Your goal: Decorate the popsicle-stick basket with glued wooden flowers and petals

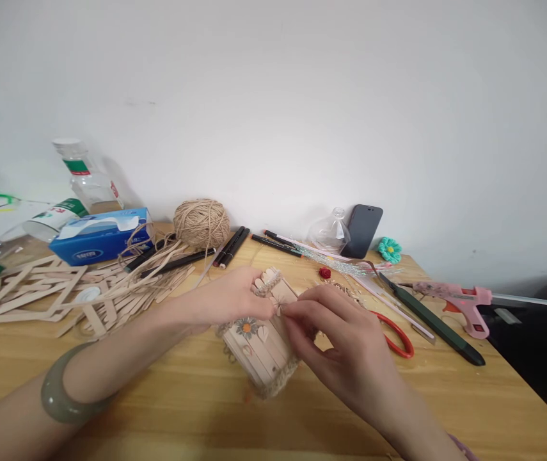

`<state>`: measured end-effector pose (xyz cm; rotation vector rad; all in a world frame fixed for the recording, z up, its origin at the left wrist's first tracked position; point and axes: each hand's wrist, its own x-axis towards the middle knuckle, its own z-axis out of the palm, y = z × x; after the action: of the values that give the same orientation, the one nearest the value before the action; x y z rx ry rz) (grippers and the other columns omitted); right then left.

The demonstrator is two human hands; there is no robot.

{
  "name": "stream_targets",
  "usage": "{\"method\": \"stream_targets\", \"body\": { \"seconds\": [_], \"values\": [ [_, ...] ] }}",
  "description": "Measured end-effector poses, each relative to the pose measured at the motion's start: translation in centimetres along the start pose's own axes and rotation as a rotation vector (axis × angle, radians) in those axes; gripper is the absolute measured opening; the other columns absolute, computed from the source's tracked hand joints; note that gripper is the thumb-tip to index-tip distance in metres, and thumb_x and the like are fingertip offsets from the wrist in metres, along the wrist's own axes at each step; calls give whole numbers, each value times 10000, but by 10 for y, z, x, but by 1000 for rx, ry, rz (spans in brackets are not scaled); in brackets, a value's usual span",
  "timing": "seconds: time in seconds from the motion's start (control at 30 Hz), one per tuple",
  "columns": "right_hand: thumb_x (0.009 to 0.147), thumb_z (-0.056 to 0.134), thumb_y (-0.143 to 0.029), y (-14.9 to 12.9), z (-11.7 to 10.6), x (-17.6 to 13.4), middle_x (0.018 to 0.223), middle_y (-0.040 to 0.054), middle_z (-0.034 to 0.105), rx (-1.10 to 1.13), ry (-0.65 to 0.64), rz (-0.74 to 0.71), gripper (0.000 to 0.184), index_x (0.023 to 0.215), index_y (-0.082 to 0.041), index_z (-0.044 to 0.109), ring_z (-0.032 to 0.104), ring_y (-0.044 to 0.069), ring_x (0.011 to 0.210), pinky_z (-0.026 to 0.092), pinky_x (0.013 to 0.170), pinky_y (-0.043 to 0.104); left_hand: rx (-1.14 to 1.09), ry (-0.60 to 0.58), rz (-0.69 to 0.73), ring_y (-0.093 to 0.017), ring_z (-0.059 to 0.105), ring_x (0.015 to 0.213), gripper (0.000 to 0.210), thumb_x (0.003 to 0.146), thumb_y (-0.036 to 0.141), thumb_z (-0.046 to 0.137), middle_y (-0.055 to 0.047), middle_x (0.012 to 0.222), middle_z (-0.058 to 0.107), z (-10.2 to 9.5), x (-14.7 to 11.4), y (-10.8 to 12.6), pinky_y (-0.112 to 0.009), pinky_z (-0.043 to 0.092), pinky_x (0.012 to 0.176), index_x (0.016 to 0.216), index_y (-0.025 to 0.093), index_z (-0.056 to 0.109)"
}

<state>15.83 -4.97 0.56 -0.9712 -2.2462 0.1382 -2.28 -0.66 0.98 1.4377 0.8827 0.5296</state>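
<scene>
A small craft piece of light wooden sticks (273,362) lies tilted at the middle of the table, edged with twine. On its face are a grey flower with an orange centre (247,328) and a pale wooden heart (263,334). My left hand (237,298) is closed on its upper left part, thumb across the face. Opposite it, my right hand (345,339) pinches beside the left thumb, at thin crossing strands (279,303); what the fingertips hold is too small to make out.
Loose wooden sticks (38,291), a tissue pack (103,237) and a twine ball (201,222) spread leftward. Behind lie black markers (233,248), a clear glass vessel (328,234) and a phone (362,229). Rightward are red-handled scissors (400,336), a green-handled tool (439,323) and a pink glue gun (460,298).
</scene>
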Motion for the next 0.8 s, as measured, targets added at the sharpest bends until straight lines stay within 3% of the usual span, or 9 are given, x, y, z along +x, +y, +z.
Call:
{"method": "stream_targets", "body": {
  "seconds": [0.17,0.5,0.8],
  "values": [
    [829,527,-123,-2,3,-3,770,49,564,-2,42,35,89,831,-161,608,531,146,643,446,550,267,-25,17,-20,-97,450,542,131,606,109,534,79,609,522,2,-2,5,-201,331,484,710,187,549],
    [820,577,-107,-2,2,-11,787,48,586,-89,49,-98,166,952,-174,654,522,150,704,429,574,267,-126,13,-9,-106,542,601,100,666,130,550,53,665,599,2,-3,1,-194,416,534,750,173,586],
    [814,576,-97,-2,-1,-14,801,39,582,97,108,0,125,877,-189,633,565,142,706,477,590,262,-67,65,-39,-130,544,634,139,670,164,552,32,730,600,2,-3,1,-222,418,552,803,165,592]
  ]
}}
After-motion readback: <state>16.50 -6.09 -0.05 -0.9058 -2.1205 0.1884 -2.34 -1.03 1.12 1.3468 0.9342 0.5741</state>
